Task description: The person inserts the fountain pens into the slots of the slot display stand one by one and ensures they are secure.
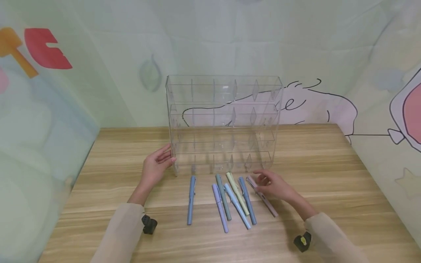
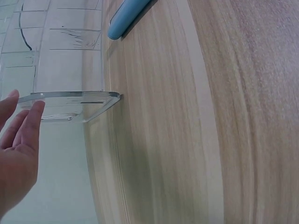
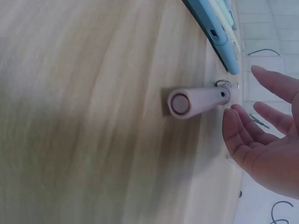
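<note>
A clear acrylic rack [image 1: 223, 113] with several compartments stands upright on the wooden table. Beside its left wall is my left hand [image 1: 156, 168], fingertips at the clear side panel [image 2: 70, 105] in the left wrist view. My right hand [image 1: 273, 185] hovers by a dusty pink pen [image 1: 262, 197], its fingers loosely bent with nothing held. In the right wrist view a small gap shows between the fingers and that pink pen [image 3: 198, 100]. Left of it lie a blue pen [image 1: 247, 201], a pale yellow-green pen [image 1: 237, 193], a light blue pen [image 1: 237, 206], a green pen [image 1: 223, 197] and a lavender pen [image 1: 220, 208].
Another blue pen [image 1: 191, 201] lies apart, in front of the rack's left part. Printed cloth [image 1: 125, 65] hangs behind and at both sides of the table [image 1: 108, 175]. Black wrist devices [image 1: 149, 224] sit at both sleeves.
</note>
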`<state>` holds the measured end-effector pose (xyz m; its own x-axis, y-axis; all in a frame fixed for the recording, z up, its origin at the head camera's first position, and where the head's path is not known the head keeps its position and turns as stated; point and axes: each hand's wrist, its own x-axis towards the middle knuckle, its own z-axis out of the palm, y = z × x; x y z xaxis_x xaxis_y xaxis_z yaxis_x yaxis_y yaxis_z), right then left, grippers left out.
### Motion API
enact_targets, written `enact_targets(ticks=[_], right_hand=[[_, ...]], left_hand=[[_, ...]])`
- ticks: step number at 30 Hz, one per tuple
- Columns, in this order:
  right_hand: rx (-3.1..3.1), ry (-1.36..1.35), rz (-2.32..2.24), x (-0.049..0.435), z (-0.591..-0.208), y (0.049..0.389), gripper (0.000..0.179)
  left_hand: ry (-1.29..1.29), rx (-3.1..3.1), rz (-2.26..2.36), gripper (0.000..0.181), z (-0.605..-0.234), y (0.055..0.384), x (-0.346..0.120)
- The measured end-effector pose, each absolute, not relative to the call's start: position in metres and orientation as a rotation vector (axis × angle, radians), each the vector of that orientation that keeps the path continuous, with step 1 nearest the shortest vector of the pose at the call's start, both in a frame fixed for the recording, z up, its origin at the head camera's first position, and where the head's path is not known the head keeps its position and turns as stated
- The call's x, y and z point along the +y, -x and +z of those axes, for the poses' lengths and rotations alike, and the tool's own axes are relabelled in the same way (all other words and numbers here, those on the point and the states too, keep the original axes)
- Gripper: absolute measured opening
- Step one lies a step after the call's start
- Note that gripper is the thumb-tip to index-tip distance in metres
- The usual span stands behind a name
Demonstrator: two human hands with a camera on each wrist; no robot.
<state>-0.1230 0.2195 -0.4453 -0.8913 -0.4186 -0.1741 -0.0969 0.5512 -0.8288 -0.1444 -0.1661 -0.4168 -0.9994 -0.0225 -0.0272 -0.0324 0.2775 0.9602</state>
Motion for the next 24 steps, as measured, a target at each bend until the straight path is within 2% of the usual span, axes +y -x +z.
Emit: enact_targets(ticks=[24], right_hand=[[2.562,0.344,-1.233,0.199,-0.460,0.122,0.056]], left_hand=[[0.026,2.507,1.880,0.051,-0.416,0.142,-0.166]])
